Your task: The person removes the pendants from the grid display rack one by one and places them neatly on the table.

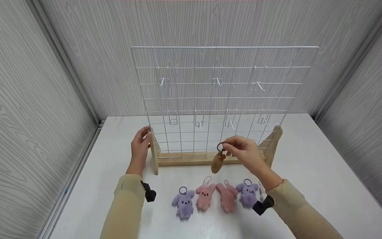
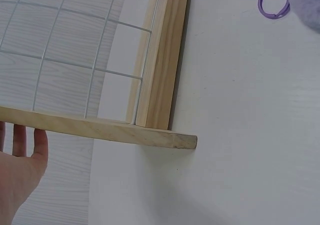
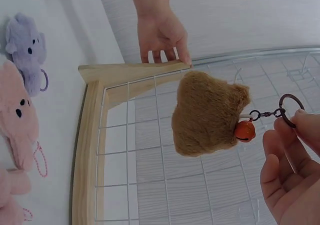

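My right hand (image 1: 242,152) pinches the dark ring (image 3: 291,110) of a brown furry keychain (image 3: 207,114), which dangles with an orange bell (image 3: 245,131) in front of a white wire grid rack (image 1: 186,141). The keychain appears edge-on in the head view. My left hand (image 1: 140,147) grips the upper part of the rack's left wooden post (image 1: 154,152), its fingers against the outer side. White hooks (image 1: 230,124) stick out from the grid in two rows. The hooks carry nothing.
Before the rack lie a purple plush keychain (image 1: 185,204), two pink ones (image 1: 205,196) and a second purple plush (image 1: 248,194). Something pale beside the latter is mostly hidden by my right arm. Wood-patterned walls (image 1: 65,132) enclose the white table (image 1: 317,166).
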Available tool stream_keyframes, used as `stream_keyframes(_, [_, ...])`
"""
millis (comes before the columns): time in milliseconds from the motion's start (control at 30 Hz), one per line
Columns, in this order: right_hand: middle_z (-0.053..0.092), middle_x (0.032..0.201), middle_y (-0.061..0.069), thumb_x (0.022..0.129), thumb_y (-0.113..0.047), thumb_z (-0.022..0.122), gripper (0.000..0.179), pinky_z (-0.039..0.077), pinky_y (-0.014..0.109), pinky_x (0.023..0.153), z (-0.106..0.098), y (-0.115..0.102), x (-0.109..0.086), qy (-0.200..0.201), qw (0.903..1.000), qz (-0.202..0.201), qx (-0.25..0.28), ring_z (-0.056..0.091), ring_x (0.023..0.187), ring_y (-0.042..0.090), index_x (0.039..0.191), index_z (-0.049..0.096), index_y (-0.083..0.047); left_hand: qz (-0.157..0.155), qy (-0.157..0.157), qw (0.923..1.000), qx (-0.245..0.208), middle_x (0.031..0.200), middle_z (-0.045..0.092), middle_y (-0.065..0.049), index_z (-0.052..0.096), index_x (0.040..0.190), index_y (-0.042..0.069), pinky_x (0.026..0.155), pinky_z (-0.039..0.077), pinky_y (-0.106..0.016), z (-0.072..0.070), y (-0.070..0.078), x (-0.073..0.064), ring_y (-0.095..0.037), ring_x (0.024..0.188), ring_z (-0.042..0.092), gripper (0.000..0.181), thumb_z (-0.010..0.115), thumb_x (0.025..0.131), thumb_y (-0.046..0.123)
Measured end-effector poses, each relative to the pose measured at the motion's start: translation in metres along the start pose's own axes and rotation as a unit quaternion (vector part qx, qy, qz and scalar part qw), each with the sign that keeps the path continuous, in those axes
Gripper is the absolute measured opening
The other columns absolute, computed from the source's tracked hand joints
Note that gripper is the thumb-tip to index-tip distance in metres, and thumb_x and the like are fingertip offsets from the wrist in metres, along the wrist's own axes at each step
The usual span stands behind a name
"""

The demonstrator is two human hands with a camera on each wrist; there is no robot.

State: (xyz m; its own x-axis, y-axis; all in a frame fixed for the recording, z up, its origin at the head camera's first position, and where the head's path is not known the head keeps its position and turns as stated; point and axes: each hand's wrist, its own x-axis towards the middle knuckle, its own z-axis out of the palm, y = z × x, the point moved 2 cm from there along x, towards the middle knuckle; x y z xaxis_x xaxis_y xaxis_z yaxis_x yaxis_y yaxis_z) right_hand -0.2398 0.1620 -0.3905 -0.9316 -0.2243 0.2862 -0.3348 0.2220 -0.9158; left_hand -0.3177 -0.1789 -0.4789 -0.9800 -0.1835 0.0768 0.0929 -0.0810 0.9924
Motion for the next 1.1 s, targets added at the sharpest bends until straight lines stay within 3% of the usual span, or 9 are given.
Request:
stream_keyframes(200, [0.066,0.084,0.012,0.086,-0.012,0.067,0.013,0.051,0.029,0.064,-0.016,0.024,-0.009,0.031,0.9995,0.002,0.005,0.061,0.074,0.024,0.094,0.069,-0.001,0.008,-0.003,1.0,0.003,0.134,0.046,-0.003,0.048,0.132,0.015,0.092,0.041,-0.038,-0.001,0.0,0.0,-0.016,0.117,0.047,0.037,0.051,0.097,0.026])
stream_keyframes(433, [0.066,0.085,0.016,0.086,-0.009,0.067,0.016,0.051,0.027,0.062,-0.037,0.042,-0.029,0.061,0.9974,0.021,0.032,0.06,0.07,0.02,0.096,0.067,0.004,0.006,-0.001,1.0,0.004,0.133,0.046,-0.003,0.048,0.132,0.014,0.092,0.041,-0.038,-0.001,0.001,-0.001,-0.016,0.118,0.047,0.037,0.051,0.097,0.025])
stream_keyframes(733, [0.065,0.08,0.013,0.086,-0.012,0.067,0.019,0.048,0.025,0.057,-0.067,0.06,-0.053,0.107,0.9931,0.046,0.014,0.059,0.067,0.015,0.098,0.067,0.003,0.009,-0.002,0.9999,-0.011,0.134,0.046,-0.007,0.048,0.132,0.01,0.091,0.041,-0.039,-0.001,0.0,0.001,-0.017,0.115,0.048,0.038,0.052,0.097,0.021])
stream_keyframes(1100, [0.067,0.084,0.012,0.087,-0.014,0.066,0.024,0.05,0.027,0.061,-0.097,0.074,-0.079,0.15,0.9863,0.068,0.0,0.06,0.069,0.017,0.1,0.065,0.006,0.004,-0.011,0.9999,0.003,0.134,0.045,-0.003,0.048,0.132,0.016,0.093,0.04,-0.038,-0.001,0.0,0.0,-0.016,0.118,0.046,0.037,0.051,0.097,0.026])
